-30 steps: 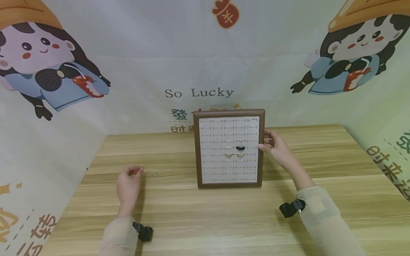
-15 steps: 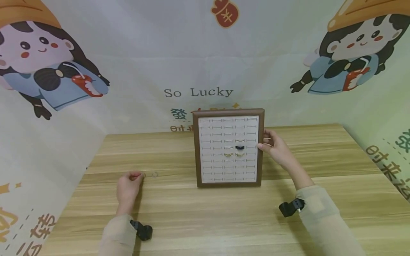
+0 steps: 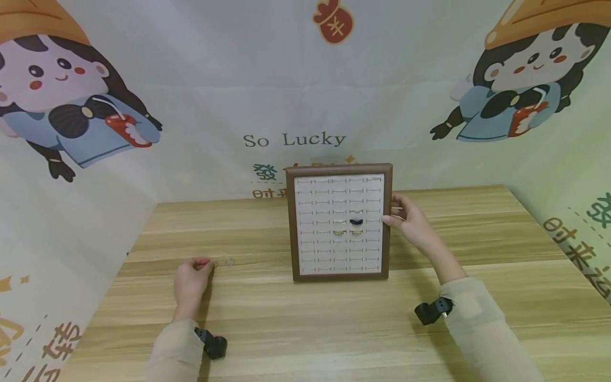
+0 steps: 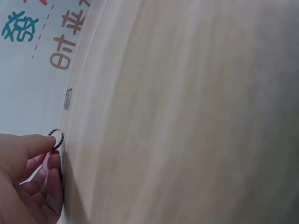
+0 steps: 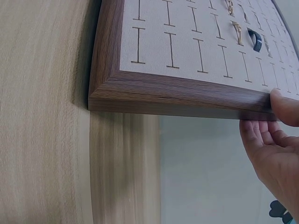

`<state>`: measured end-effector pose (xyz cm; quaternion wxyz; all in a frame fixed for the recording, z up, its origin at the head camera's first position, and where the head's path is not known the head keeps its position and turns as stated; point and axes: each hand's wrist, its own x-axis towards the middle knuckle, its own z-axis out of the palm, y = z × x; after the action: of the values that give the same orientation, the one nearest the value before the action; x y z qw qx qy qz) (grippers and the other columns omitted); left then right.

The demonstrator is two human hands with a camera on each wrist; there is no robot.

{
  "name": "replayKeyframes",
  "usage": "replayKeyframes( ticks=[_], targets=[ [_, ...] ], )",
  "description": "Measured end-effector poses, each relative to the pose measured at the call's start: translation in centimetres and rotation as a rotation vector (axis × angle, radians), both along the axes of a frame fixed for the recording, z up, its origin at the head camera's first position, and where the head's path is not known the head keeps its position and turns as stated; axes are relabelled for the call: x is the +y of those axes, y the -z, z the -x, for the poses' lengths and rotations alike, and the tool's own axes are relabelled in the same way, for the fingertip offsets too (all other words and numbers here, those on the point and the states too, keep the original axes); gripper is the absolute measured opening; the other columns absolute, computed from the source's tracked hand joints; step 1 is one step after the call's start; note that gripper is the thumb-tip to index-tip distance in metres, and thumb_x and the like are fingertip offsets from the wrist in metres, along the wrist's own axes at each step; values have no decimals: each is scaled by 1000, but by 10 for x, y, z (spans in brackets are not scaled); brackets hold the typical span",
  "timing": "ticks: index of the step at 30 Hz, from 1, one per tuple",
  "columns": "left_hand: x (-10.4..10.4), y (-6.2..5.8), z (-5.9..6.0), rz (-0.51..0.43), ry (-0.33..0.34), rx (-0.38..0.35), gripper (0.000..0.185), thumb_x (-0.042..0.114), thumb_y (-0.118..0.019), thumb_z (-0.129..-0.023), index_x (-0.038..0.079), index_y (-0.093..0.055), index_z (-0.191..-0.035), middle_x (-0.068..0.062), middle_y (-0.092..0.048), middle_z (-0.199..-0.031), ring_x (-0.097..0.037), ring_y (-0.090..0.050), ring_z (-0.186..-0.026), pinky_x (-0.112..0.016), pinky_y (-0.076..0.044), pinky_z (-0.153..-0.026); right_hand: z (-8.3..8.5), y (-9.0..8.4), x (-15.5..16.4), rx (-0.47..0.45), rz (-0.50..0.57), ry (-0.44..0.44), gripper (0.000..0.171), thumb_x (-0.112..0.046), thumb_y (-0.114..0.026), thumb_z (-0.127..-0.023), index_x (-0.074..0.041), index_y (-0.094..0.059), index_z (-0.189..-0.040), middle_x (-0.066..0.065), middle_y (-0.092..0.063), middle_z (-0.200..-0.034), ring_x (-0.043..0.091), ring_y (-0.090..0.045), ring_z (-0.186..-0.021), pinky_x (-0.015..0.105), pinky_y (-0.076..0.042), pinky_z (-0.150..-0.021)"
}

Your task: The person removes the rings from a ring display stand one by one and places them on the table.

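My left hand point(image 3: 191, 284) pinches a thin ring point(image 4: 61, 140) between thumb and fingertips, low over the table on the left. Just to its right a second silvery ring point(image 3: 230, 262) lies on the wood, also visible in the left wrist view. A brown-framed ring display board point(image 3: 292, 239) stands upright, its pale face lined with rows of slits. Several rings sit in the slits, among them a dark ring point(image 3: 356, 222) and a gold ring point(image 3: 339, 233). My right hand point(image 3: 415, 225) grips the board's right edge, thumb in front and fingers behind.
The wooden table point(image 3: 267, 334) runs back to a printed cloth backdrop point(image 3: 215, 101) with cartoon figures and lettering. Black wrist cameras sit on both sleeves. A tiny dark speck point(image 3: 127, 254) shows at the table's left edge.
My left hand has lowered slightly toward the table with the ring, closer to the loose one, then stayed there. The right hand and the board have kept their place.
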<state>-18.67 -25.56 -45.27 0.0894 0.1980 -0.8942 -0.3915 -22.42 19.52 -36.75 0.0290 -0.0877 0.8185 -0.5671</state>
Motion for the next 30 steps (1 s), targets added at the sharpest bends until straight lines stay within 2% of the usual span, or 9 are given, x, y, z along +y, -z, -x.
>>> replayKeyframes(
  ticks=[8,14,18,20,22,24,26,28,30],
  targets=[
    [0,1,1,-5,3,-29,30,15,-62,-101,-10,-68,-116,-29,-71,-114,-40,-66,-99,-32,-44,-77,0,0,-1,-10,13,1,58,7,-51,-104,20,-23,-153,42,-37,-152,56,-39,-144,61,-38,-120],
    [1,0,2,-3,5,-11,31,15,-62,-101,-10,-68,-117,-29,-71,-116,-42,-66,-103,-36,-45,-80,-1,0,0,0,6,3,58,7,-52,-103,21,-24,-152,42,-37,-151,57,-40,-143,61,-39,-119],
    [7,-6,2,-18,20,4,32,14,-61,-101,-11,-67,-120,-31,-70,-120,-45,-65,-111,-47,-48,-92,0,1,0,4,5,7,57,7,-52,-103,21,-25,-152,42,-39,-150,56,-41,-143,60,-40,-118],
    [11,-10,2,-28,23,14,33,15,-60,-102,-10,-67,-121,-31,-69,-122,-45,-64,-112,-47,-47,-93,0,1,0,7,5,8,57,7,-52,-103,21,-25,-152,42,-39,-150,56,-42,-142,60,-40,-118],
    [16,-14,3,-37,20,33,33,16,-60,-102,-9,-67,-122,-30,-69,-122,-41,-66,-104,-43,-49,-87,0,1,0,9,5,7,57,7,-52,-103,20,-25,-152,42,-39,-150,56,-42,-142,61,-40,-118],
    [21,-18,4,-31,18,62,33,18,-61,-102,-7,-69,-121,-29,-70,-123,-30,-66,-87,-33,-47,-75,0,2,0,11,4,6,57,7,-52,-103,21,-25,-152,42,-39,-150,57,-42,-142,61,-40,-118],
    [26,-24,5,-39,26,100,31,17,-62,-102,-7,-70,-121,-28,-70,-123,-17,-59,-72,-25,-42,-64,0,2,0,12,5,4,57,7,-52,-103,21,-25,-152,42,-39,-149,57,-42,-142,61,-40,-118],
    [33,-30,7,-54,41,134,30,16,-63,-102,-6,-70,-122,-28,-70,-123,-6,-51,-65,-20,-39,-56,0,2,1,14,5,4,58,7,-53,-103,21,-25,-152,42,-39,-149,56,-42,-142,61,-40,-118],
    [40,-36,8,-62,48,165,29,15,-64,-102,-6,-70,-121,-27,-71,-122,1,-49,-64,-17,-38,-53,0,3,1,15,4,4,57,7,-52,-103,21,-25,-152,42,-39,-149,56,-42,-142,60,-40,-118]
  ],
)
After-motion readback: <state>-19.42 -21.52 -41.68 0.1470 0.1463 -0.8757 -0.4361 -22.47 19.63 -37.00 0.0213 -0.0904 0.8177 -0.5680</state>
